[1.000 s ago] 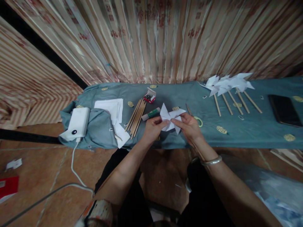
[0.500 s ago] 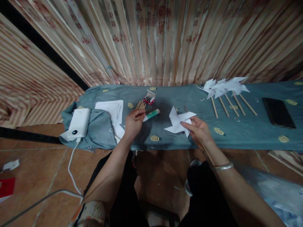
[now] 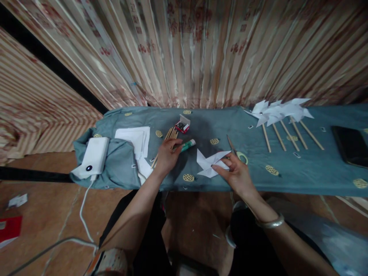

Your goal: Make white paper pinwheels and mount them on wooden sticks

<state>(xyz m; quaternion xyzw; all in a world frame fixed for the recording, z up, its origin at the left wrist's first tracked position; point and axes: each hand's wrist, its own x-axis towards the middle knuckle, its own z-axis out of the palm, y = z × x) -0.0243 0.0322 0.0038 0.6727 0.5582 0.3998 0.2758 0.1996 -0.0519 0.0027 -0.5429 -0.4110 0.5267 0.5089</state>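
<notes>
Above the cloth-covered table [image 3: 301, 180], a folded white paper pinwheel [image 3: 207, 163] is held by the right hand [image 3: 234, 172], its paper pinched between thumb and fingers close to the middle. At the thumb's tip a small dark spot can be seen (too small to be made out). The left hand [image 3: 169, 156] is placed over a bundle of wooden sticks [image 3: 171, 133], just beside a green-and-white glue stick [image 3: 188, 145]; its fingers are bent, but whether a stick is pinched by them cannot be told. Beyond the bundle, an open red box [image 3: 183, 125] is set, with small dark pieces inside. Scissors [image 3: 231, 145] are laid just past the right hand. Farther right, pinwheels on sticks [image 3: 283, 112] are laid overlapping in a row, with a dark phone [image 3: 349, 145] near the edge of view. Left of the bundle, white sheets [image 3: 139, 140] are stacked, and a white device [image 3: 97, 151] is joined to a cable [image 3: 83, 211].
</notes>
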